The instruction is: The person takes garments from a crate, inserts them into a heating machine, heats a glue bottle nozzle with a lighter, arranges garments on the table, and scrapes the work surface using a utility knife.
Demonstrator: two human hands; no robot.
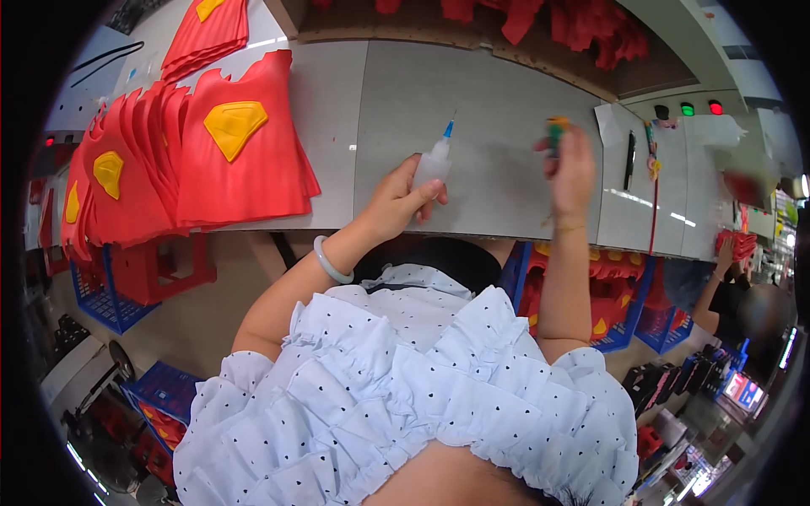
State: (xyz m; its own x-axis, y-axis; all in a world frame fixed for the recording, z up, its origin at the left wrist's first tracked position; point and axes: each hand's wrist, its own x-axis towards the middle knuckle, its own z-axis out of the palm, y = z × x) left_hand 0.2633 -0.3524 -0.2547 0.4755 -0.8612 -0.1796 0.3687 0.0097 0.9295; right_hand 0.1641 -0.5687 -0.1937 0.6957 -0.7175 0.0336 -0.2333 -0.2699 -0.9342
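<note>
Over the grey tabletop, my left hand [407, 196] is closed around a small translucent needle-tip bottle [433, 169]. Its blue-based needle points up and away from me. To the right, my right hand [572, 175] is raised above the table and smeared by motion. A small green and yellow-orange thing [557, 131] shows at its fingertips, too blurred to name. Left of my left hand lie stacked red foam pieces shaped like capes [245, 181], with yellow diamond emblems [234, 128] on them.
A black pen [630, 160] and a white paper slip [607, 126] lie at the right. A shelf [456, 35] with red pieces overhangs the back. Blue crates [629, 312] stand below the table. Another person [734, 308] works at the far right.
</note>
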